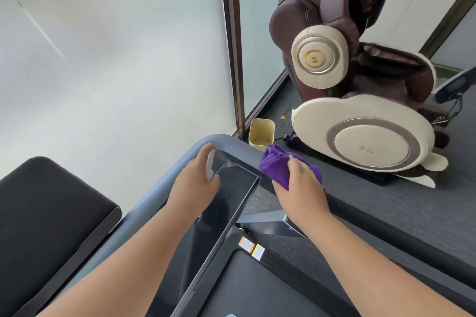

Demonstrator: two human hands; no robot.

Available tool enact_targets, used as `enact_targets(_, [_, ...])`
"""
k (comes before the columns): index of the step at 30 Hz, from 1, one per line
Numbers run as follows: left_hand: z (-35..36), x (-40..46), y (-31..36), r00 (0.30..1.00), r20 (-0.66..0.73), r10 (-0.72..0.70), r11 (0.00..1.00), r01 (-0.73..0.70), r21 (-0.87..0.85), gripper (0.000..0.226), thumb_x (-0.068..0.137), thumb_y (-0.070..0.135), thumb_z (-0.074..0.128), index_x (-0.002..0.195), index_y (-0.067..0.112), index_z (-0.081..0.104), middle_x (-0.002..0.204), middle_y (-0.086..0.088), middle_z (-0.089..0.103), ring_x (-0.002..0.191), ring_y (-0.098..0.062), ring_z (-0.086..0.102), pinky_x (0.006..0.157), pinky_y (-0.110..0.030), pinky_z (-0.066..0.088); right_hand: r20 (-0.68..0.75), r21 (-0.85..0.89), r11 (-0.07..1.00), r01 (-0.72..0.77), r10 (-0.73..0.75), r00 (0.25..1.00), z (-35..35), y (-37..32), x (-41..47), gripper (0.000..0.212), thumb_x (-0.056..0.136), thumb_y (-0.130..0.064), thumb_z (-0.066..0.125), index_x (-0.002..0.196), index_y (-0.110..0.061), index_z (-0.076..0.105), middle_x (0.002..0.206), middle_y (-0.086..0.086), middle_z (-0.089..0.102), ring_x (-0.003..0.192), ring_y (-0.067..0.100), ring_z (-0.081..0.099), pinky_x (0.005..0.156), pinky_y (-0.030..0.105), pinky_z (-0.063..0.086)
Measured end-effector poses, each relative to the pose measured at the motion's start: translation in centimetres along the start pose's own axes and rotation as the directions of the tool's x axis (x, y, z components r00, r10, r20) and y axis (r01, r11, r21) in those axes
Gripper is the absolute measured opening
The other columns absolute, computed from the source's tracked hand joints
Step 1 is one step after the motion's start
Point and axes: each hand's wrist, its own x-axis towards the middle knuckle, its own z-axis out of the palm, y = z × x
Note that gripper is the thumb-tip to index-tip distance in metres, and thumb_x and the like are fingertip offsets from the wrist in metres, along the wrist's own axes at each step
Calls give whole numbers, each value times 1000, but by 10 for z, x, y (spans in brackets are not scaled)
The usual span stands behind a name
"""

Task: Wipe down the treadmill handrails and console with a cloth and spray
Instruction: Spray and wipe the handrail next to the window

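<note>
Treadmill (159,203): grey-blue frame running from lower left up to a rounded far corner; belt deck visible at bottom.
Massage chair (360,100): brown and cream, on the floor well beyond the treadmill, right of the window.
Console (231,188): dark glossy panel set inside the frame, tilted; both hands work at its far end.
Handrail (386,211): dark rail running right from the console's corner, under the right hand.
Bin (260,133): small yellow tub on the floor just behind the frame's corner.
Cloth (277,165): purple, bunched, pressed on the corner where console meets handrail.
Right hand (298,183): fingers curled over the cloth, grasping it against the rail.
Left hand (198,177): fingers wrapped round the spray, at the console's far left edge.
Spray (211,167): small whitish bottle, mostly hidden in the left hand; nozzle direction cannot be told.
Step in hand: wiping the console's right corner, judged early to midway.
Next move: likely drawing the cloth along the handrail, keeping firm flat pressure, or misting the panel first.
</note>
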Motion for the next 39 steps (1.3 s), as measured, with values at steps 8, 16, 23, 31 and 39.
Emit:
enact_targets(8, [-16, 16, -30, 999, -47, 21, 998, -24, -65, 60, 92, 14, 55, 143, 36, 33, 95, 4, 52, 81, -24, 51, 70, -31, 39, 81, -243, 957, 155, -140, 987, 56, -46, 33, 69, 103, -37, 54, 164, -20, 25, 171, 1, 24, 158, 27, 19, 128, 46, 14])
enact_targets(16, [-29, 19, -45, 998, -39, 51, 980, -58, -192, 66, 90, 12, 56, 146, 40, 33, 98, 6, 58, 84, -19, 55, 74, -30, 44, 164, -365, 885, 290, -245, 956, 100, -115, 93, 70, 100, -56, 40, 164, -34, 19, 172, -1, 20, 157, 29, 20, 127, 49, 17])
enact_targets(23, [-20, 12, -39, 997, -28, 69, 970, -74, -230, 79, 88, 10, 53, 153, 46, 26, 115, 8, 65, 94, -13, 57, 76, -24, 45, 164, -410, 847, 338, -296, 941, 97, -111, 99, 70, 98, -62, 41, 162, -39, 22, 169, -1, 31, 151, 30, 31, 120, 51, 29])
enact_targets(31, [19, -14, 18, 997, -39, 72, 983, -78, -167, 75, 92, 16, 60, 155, 41, 28, 131, 8, 63, 110, -10, 60, 85, -22, 42, 59, -355, 893, 278, -275, 960, 63, -31, 44, 66, 99, -47, 54, 160, -33, 33, 167, 0, 34, 151, 30, 33, 121, 49, 29])
enact_targets(39, [88, -67, 109, 1000, 13, 22, 982, -19, -187, 77, 94, 35, 65, 150, 59, 18, 118, 7, 65, 89, -24, 63, 72, -39, 55, 90, -258, 944, 206, -188, 978, -9, 88, -27, 75, 97, -44, 60, 162, -37, 23, 170, -4, 27, 152, 23, 29, 120, 46, 28])
